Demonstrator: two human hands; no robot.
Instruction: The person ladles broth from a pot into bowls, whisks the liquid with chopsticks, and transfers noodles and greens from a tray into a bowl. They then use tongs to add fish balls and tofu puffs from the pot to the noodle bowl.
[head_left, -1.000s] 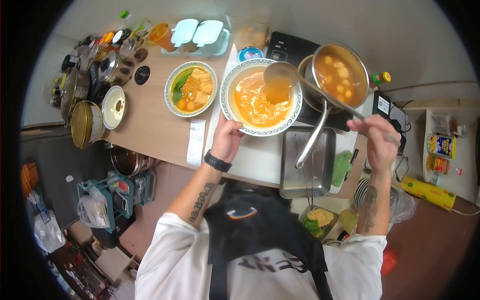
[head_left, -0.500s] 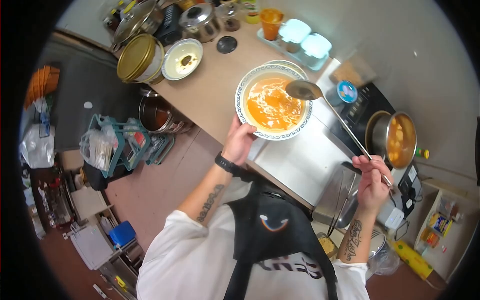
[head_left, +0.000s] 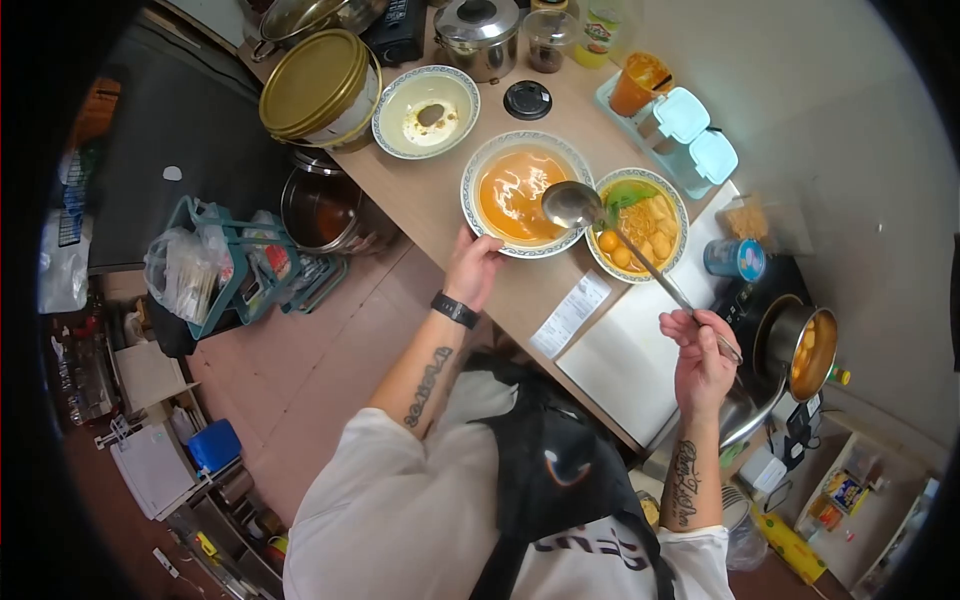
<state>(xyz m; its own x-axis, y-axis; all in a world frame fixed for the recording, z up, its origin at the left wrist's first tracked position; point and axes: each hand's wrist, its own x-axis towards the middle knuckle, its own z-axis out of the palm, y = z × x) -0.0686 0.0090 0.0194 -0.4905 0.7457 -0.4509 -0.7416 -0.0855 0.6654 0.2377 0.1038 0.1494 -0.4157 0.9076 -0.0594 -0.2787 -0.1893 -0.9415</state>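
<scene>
My left hand [head_left: 472, 268] pinches the near rim of a patterned bowl [head_left: 527, 138] of orange soup, low over the counter or standing on it. In my right hand [head_left: 702, 358] is the long handle of a metal ladle [head_left: 572, 205]. The ladle's head hangs over the right side of the soup bowl. Close beside it on the right, a second patterned bowl [head_left: 683, 225] holds noodles, yellow balls, tofu-like chunks and a green leaf. The ladle's handle crosses above this bowl. A printed slip [head_left: 570, 315] lies in front of it.
A saucepan [head_left: 783, 335] with yellow pieces sits on a black cooker [head_left: 742, 300] at right. Farther back are a blue can [head_left: 735, 260], lidded containers [head_left: 683, 115], a black lid [head_left: 528, 100], another bowl [head_left: 400, 110], a gold-lidded tub [head_left: 313, 85] and a lidded pot [head_left: 477, 40].
The soup bowl has moved left and down from above the noodle bowl, uncovering it and the slip. The ladle has moved along with it, its head still over the soup.
</scene>
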